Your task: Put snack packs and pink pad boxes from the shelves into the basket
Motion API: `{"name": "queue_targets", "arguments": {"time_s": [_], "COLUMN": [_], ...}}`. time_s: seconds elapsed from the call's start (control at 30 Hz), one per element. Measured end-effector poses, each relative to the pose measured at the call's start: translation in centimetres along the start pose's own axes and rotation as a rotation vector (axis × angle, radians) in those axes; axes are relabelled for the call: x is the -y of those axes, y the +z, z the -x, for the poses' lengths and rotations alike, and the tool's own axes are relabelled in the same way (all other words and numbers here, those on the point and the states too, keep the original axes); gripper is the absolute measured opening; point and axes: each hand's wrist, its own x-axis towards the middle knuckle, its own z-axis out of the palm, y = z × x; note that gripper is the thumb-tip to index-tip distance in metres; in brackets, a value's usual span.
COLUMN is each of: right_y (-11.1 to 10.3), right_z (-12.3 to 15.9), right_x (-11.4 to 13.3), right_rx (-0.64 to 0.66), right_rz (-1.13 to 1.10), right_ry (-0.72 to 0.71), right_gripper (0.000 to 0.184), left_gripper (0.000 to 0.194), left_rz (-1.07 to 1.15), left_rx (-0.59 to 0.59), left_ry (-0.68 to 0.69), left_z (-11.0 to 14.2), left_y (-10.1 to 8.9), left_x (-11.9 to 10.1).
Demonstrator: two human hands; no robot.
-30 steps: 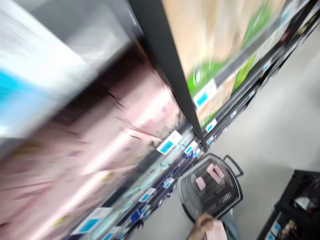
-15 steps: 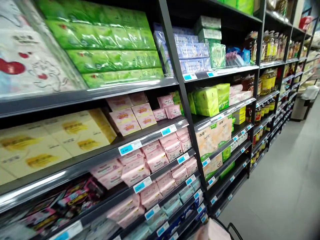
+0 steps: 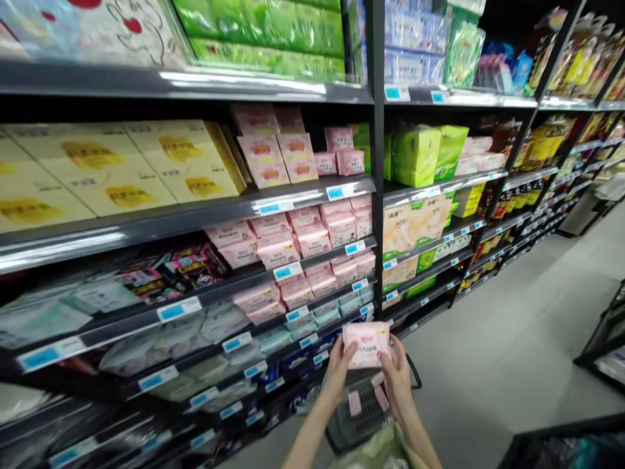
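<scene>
A pink soft packet (image 3: 366, 344) with printed lettering is held up in front of me, its front facing my eyes. My left hand (image 3: 338, 366) grips its left side, thumb lying on the front. On the right side, my right hand (image 3: 397, 371) holds it the same way. Below my hands is a dark grey shopping basket (image 3: 367, 425) with a grid bottom. Small pink packs (image 3: 354, 404) lie inside it. Similar pink packets (image 3: 312, 240) stand in rows on the shelf ahead.
Black shelving (image 3: 375, 143) runs along the left into the distance. Yellow cartons (image 3: 117, 163), green tissue packs (image 3: 415, 156) and bottles of oil (image 3: 540, 143) fill it. A grey floor aisle (image 3: 508, 339) lies to the right, with a dark display rack (image 3: 605, 332) at its edge.
My view has tilted down and shifted, so the shelves sit higher in the picture. Both hands, the held packet and the basket have come into clear view.
</scene>
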Motion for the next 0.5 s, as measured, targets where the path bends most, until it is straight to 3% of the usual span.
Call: {"name": "queue_targets", "arguments": {"time_s": [0.13,0.33,0.5], "right_y": [0.3,0.2,0.0], "right_z": [0.5,0.9,0.9], "right_x": [0.4,1.2,1.3], "right_rx": [-0.04,-0.13,-0.159], "right_rz": [0.001,-0.028,-0.053], "right_ry": [-0.013,-0.061,-0.068], "right_gripper": [0.074,0.068,0.068], "left_gripper": [0.076,0.08,0.071], "left_rz": [-0.017,-0.096,-0.102], "left_rx": [0.002,0.1,0.082], "left_ry": [0.056,0.116,0.085], "left_z": [0.0,0.8,1.0], "left_y": [0.5,0.2,0.3], "left_x": [-1.6,-1.2,-0.7]}}
